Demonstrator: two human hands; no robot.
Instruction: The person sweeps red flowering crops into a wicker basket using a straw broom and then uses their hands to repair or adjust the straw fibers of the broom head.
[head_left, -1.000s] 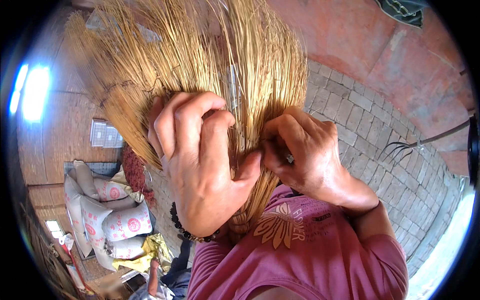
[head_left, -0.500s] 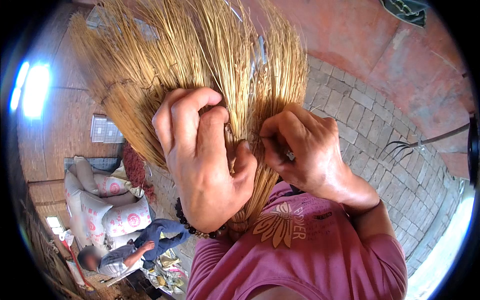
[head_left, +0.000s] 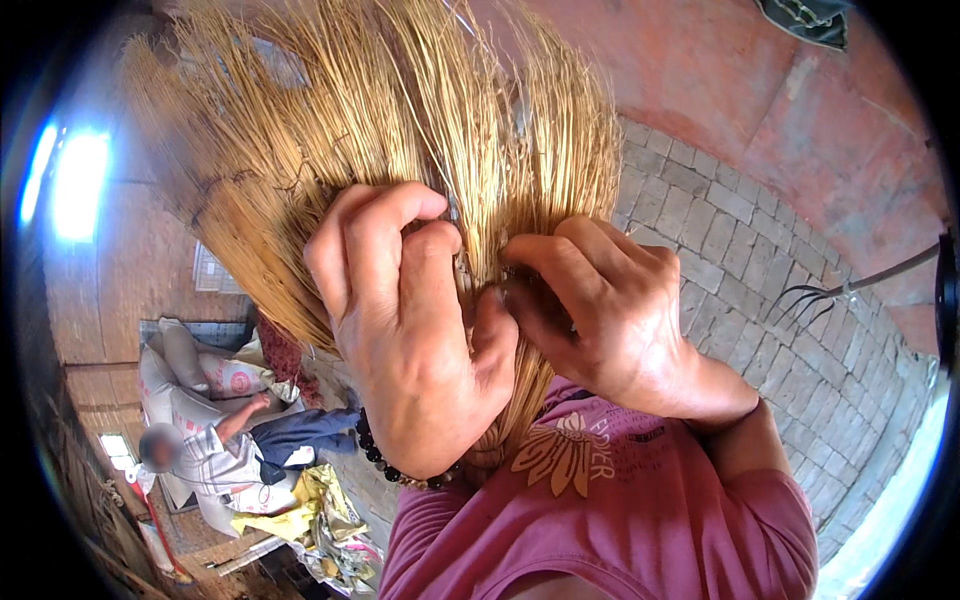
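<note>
A straw broom (head_left: 330, 110) is held across both hands, its bristles fanned out beyond the fingers, up and to the left, and its long axis slanting back to a narrow bound end below the fingers, near a pink shirt (head_left: 620, 500). The straw is gripped under the half-curled fingers of the left hand (head_left: 415, 330), thumb set apart, and pinched just beside that thumb by the right hand (head_left: 605, 320), while sacks (head_left: 185, 385) and another person (head_left: 225, 455) are seen well left of the fingers.
</note>
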